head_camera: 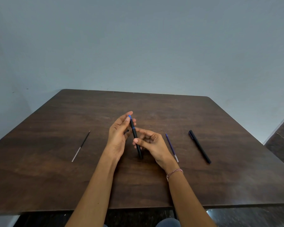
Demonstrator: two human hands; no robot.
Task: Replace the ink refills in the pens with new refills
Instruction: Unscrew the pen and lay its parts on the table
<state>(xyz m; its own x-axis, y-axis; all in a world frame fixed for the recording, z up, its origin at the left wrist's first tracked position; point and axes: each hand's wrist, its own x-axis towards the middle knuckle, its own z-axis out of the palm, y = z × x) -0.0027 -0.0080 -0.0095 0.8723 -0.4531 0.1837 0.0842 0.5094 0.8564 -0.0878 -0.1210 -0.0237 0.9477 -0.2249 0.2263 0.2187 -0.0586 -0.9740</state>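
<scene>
A black pen with a blue top end is held upright and tilted above the middle of the brown table. My left hand pinches its upper part with thumb and fingers. My right hand grips its lower half between thumb and forefinger. A thin dark refill lies on the table to the left of my hands. A blue refill lies just right of my right hand. Farther right lies a second black pen with its cap on.
The table's far edge meets a plain grey-blue wall. A dark tiled floor shows at the right and below the near edge. My knees show at the bottom.
</scene>
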